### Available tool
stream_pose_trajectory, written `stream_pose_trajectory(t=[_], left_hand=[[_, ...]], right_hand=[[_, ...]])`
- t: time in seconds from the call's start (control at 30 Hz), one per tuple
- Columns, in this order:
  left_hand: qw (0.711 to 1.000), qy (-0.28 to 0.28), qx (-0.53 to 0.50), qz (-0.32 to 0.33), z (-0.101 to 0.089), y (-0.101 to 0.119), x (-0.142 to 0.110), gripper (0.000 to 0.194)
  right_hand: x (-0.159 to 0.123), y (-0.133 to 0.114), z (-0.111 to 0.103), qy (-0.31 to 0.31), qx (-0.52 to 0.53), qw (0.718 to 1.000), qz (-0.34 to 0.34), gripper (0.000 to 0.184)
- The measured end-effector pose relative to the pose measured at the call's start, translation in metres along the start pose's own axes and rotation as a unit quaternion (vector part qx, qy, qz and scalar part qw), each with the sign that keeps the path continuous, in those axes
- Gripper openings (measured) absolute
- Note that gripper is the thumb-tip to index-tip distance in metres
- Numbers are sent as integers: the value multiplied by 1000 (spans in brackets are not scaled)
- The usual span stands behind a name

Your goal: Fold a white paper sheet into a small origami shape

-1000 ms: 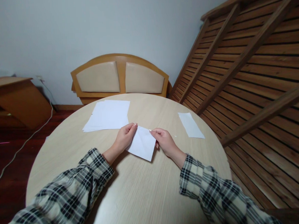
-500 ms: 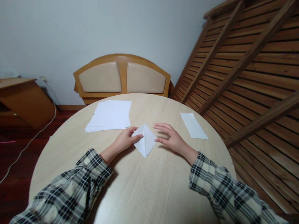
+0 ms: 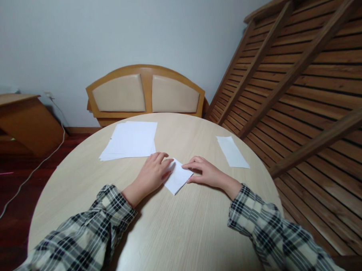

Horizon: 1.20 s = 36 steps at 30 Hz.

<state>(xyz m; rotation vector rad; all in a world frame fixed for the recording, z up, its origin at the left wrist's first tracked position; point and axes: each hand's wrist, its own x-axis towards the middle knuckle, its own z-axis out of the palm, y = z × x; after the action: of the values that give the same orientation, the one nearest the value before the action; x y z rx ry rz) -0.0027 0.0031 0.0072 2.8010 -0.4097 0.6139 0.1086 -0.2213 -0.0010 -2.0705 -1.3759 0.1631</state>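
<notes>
A small white folded paper (image 3: 178,178) lies diamond-shaped on the round table, one corner pointing toward me. My left hand (image 3: 152,173) is at its left side, fingers bent and fingertips on the paper; the thumb is partly hidden beneath them. At the opposite corner, my right hand (image 3: 204,172) pinches the paper between thumb and forefinger. Part of the paper's left edge is covered by my left fingers.
Beyond my left hand lies a stack of white paper sheets (image 3: 133,138). White paper strips (image 3: 233,152) are at the right of the round table (image 3: 185,239). A padded headboard (image 3: 147,93) stands behind it, and a slatted wooden frame (image 3: 311,98) leans on the right.
My left hand has turned palm-down over the paper. My right hand has moved in from beside it and closed on its right corner. The paper sits slightly nearer me and flatter.
</notes>
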Motion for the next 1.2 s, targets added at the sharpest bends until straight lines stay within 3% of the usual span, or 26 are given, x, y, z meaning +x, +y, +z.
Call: stream_pose_trajectory(t=[0.13, 0.4, 0.57, 0.83, 1.03, 1.2], left_hand=[[997, -34, -50, 54, 1, 4, -12, 36], [987, -144, -71, 9, 6, -1, -26, 60], [987, -142, -80, 0, 7, -1, -24, 61], [985, -147, -87, 24, 4, -1, -23, 61], [978, -179, -95, 55, 3, -2, -21, 56], [974, -191, -112, 48, 2, -2, -20, 52]], right_hand=[[-1, -2, -2, -1, 13, 1000, 8, 45], [-3, -5, -10, -16, 78, 997, 6, 35], [-2, -6, -10, -6, 98, 995, 33, 47], [-1, -5, -7, 6, 151, 986, 74, 27], [-2, -3, -17, -64, 131, 989, 36, 23], [-3, -5, -20, -69, 95, 993, 5, 19]])
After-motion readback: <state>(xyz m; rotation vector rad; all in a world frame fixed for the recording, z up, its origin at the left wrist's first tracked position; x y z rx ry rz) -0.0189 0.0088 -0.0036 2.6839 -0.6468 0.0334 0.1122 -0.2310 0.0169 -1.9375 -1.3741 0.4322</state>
